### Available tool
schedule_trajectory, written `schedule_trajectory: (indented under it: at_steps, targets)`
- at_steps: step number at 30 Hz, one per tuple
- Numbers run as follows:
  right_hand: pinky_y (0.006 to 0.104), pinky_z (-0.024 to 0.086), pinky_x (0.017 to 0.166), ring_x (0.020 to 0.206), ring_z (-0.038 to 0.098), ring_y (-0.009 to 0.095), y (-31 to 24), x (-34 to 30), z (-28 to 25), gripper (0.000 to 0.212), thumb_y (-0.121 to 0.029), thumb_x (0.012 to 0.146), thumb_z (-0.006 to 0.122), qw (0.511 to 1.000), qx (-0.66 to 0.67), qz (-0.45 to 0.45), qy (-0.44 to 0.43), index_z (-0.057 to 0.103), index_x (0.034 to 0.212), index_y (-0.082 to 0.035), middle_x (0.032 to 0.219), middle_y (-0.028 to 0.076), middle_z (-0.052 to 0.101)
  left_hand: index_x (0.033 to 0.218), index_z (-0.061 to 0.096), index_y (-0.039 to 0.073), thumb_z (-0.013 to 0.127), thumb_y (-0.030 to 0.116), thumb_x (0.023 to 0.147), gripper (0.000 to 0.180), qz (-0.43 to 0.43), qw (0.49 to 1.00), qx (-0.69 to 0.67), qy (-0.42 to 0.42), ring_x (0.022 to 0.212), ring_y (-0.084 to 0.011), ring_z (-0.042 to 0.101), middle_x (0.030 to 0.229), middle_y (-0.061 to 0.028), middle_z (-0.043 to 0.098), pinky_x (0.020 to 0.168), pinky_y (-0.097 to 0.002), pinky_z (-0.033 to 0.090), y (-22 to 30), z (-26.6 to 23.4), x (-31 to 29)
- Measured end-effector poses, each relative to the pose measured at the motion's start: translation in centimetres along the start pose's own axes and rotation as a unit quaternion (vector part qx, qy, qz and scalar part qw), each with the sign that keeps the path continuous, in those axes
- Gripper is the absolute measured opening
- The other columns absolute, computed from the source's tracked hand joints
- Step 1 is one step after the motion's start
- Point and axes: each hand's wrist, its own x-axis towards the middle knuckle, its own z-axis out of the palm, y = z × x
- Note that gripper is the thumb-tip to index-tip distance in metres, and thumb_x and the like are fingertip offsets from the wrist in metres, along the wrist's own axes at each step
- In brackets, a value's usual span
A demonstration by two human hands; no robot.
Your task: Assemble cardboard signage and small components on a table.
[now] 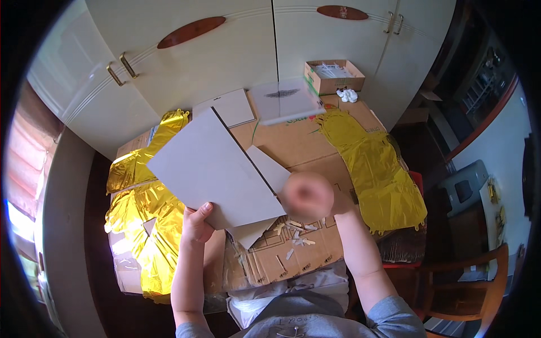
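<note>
One pale grey, flat, rectangular board [208, 163] with a dark line along its right edge is slanting above the cardboard [293, 138] covering the table. The left hand [197, 223] is clamping its lower edge, thumb lying on the upper face. The right hand [307, 194] is showing blurred at the lower right corner, so I cannot tell its grip. Several small scraps [301, 239] are lying below. Gold foil [380, 177] is spreading on both sides. One open box [338, 85] is standing behind, beside one crumpled white wad [347, 96].
</note>
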Motion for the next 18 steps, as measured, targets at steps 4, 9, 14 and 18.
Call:
schedule_trajectory:
  at_steps: [4,9,14,18]
  targets:
    - [0.0225,0.041,0.06,0.064,0.049,0.008,0.4,-0.2,-0.3,0.008,-0.006,0.077,0.059,0.998,0.006,0.049,0.042,0.053,0.073,-0.001,0.068,0.001,0.053,0.107,0.051,0.007,0.07,0.009,0.068,0.043,0.006,1.0,0.013,-0.026,0.094,-0.0207,0.054,0.099,-0.0057,0.057,0.081,-0.0379,0.044,-0.2,-0.5,0.2]
    - [0.0229,0.043,0.057,0.063,0.056,0.01,-0.5,0.4,0.9,0.004,-0.005,0.073,0.06,0.99,-0.091,0.063,0.084,0.06,0.07,-0.002,0.068,0.003,0.06,0.105,0.051,0.006,0.069,0.007,0.069,0.04,0.019,0.999,0.027,-0.022,0.093,-0.0202,0.054,0.098,-0.0063,0.057,0.08,-0.0368,0.045,-0.3,-0.4,0.1]
    - [0.0255,0.042,0.055,0.06,0.055,0.013,0.1,0.8,1.0,0.004,0.0,0.066,0.061,0.965,-0.236,-0.022,0.114,0.058,0.067,-0.004,0.063,0.003,0.058,0.102,0.053,0.005,0.069,0.007,0.07,0.035,0.042,0.997,0.059,-0.007,0.091,-0.0185,0.055,0.096,-0.006,0.058,0.079,-0.0352,0.045,0.0,0.0,0.0]
    - [0.0281,0.041,0.058,0.058,0.053,0.016,0.6,1.1,1.1,0.01,-0.001,0.06,0.06,0.893,-0.417,-0.114,0.124,0.052,0.06,-0.008,0.06,0.001,0.054,0.099,0.054,0.004,0.068,0.006,0.071,0.032,0.037,0.995,0.093,0.012,0.088,-0.0176,0.055,0.093,-0.0057,0.059,0.077,-0.0338,0.045,0.2,0.3,0.0]
